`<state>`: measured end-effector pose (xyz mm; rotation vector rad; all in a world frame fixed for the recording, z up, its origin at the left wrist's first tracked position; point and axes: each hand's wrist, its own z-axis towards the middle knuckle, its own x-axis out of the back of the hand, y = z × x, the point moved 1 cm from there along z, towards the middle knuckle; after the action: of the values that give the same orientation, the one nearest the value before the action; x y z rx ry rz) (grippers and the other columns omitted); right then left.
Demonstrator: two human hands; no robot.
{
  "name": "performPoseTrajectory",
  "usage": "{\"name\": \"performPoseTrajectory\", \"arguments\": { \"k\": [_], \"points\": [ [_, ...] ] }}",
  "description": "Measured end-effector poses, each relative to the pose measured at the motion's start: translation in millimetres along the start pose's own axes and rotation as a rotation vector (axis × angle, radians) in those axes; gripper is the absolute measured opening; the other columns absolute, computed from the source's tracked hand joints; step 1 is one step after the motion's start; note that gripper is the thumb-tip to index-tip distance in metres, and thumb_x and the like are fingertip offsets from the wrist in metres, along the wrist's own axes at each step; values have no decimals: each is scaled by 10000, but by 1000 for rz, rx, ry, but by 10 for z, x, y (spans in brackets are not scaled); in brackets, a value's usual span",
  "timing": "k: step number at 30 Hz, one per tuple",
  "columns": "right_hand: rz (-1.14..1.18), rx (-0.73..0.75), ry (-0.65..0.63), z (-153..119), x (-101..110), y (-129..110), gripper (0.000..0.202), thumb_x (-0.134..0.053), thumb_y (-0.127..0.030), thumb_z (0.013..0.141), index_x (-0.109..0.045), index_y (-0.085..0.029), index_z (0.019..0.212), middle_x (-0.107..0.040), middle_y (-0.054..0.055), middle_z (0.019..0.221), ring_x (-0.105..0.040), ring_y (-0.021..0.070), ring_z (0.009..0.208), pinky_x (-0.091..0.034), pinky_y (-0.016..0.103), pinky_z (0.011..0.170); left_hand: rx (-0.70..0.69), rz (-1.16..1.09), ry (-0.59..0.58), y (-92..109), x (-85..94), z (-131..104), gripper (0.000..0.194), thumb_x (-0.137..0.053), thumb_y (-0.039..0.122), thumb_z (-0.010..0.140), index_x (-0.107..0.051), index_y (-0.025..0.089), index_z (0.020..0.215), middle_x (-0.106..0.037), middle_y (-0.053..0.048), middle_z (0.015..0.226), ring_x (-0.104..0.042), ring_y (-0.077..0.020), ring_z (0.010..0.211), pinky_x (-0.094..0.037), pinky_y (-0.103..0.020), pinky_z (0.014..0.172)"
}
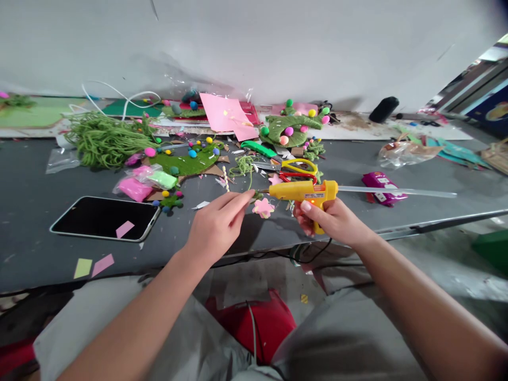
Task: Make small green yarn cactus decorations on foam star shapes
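My right hand (327, 219) is wrapped round the handle of a yellow glue gun (296, 190), whose nozzle points left. A long clear glue stick (397, 191) sticks out of its back end. At the nozzle tip, the fingers of my left hand (218, 225) pinch a small green piece (257, 195), partly hidden by the fingertips. A green yarn strand (251, 177) runs up from near those fingertips to a loose tangle. Just below the nozzle a pink flower shape (263, 208) shows.
Behind my hands are yellow-handled scissors (304, 167), a green cutter (257, 148), green yarn (105, 140) and felt shapes with pompoms (293, 131). A phone (105, 218) lies at the left, a purple packet (383, 188) at the right. A cable (313, 259) hangs below the table edge.
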<state>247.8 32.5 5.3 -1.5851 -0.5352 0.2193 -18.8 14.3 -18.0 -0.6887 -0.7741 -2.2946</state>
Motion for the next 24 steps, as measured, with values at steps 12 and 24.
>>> {"name": "performPoseTrajectory", "arguments": {
  "k": [12, 24],
  "points": [
    [49, -58, 19, 4, -19, -2, 529, -690, -705, 864, -565, -200, 764, -602, 5, 627, -616, 132, 522, -505, 250, 492, -1, -7, 6, 16, 10, 16, 318, -571, 96, 989, -701, 197, 1261, -805, -79, 1059, -771, -183, 898, -624, -305, 836],
    [5, -12, -5, 12, -31, -46, 536, -620, -699, 920, -546, -208, 717, -648, 22, 600, -646, 143, 527, -517, 264, 517, -6, -8, 1, 12, 6, 13, 316, -588, 83, 976, -701, 185, 1252, -804, -79, 1065, -772, -186, 903, -621, -307, 841]
  ]
}}
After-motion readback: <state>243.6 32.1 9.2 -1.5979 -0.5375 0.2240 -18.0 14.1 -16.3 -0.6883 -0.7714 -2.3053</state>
